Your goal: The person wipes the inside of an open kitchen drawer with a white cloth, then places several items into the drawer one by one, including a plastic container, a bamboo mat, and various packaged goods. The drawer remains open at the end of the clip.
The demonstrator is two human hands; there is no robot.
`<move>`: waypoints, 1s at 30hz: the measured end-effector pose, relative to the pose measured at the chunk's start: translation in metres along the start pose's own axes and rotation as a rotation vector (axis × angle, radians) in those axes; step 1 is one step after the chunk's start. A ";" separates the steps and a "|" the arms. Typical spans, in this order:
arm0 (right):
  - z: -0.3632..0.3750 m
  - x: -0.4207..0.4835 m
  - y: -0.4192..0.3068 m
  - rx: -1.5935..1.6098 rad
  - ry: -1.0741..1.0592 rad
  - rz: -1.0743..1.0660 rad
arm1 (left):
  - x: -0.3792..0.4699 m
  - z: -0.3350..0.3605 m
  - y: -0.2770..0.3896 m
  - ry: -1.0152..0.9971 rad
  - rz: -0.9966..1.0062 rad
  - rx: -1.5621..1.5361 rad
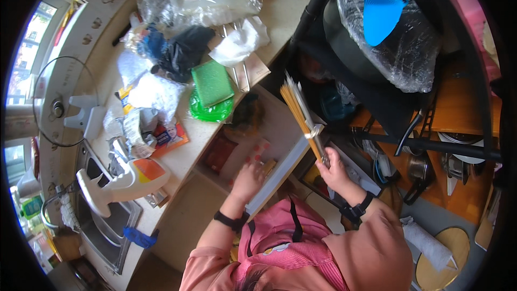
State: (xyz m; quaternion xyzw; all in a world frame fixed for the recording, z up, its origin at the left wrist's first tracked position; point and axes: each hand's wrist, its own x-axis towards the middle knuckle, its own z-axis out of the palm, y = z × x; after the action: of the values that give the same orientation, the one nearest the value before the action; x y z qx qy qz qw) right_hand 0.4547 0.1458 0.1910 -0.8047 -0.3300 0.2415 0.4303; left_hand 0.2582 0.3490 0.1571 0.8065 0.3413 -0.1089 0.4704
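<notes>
My right hand (336, 171) grips a bundle of wooden sticks (299, 109) and thin metal sticks (303, 103), bound together near their lower end. The bundle is tilted, its free ends pointing away from me. My left hand (248, 182) is over the open drawer (278, 173), close to its front wall. A small wooden piece (269, 167) lies beside its fingers, and I cannot tell whether they hold it. Inside the drawer are a red packet (218, 152) and a white item with red dots (258, 150).
On the counter (194, 137) are a green scouring pad (212, 83), plastic bags (190, 48), a white spray bottle (141, 176) and a blue cloth (140, 237) by the sink (109, 230). At right, a black rack (444, 145) holds a plastic-wrapped item (408, 60) with a blue scoop (379, 18).
</notes>
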 end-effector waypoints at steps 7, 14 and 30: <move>0.051 0.020 0.078 -0.144 -0.270 0.471 | 0.136 0.025 -0.043 -0.111 0.131 0.177; 0.082 0.063 0.111 -0.191 -0.375 0.615 | 0.221 0.086 -0.089 0.045 -0.015 0.596; 0.138 0.143 0.159 -0.779 -0.417 0.106 | 0.200 0.073 -0.134 0.238 0.139 0.533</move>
State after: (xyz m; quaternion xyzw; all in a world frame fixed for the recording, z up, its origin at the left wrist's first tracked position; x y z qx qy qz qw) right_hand 0.5080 0.2596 -0.0302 -0.8567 -0.4344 0.2780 0.0064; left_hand 0.3301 0.4208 -0.0727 0.9302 0.2973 -0.0669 0.2049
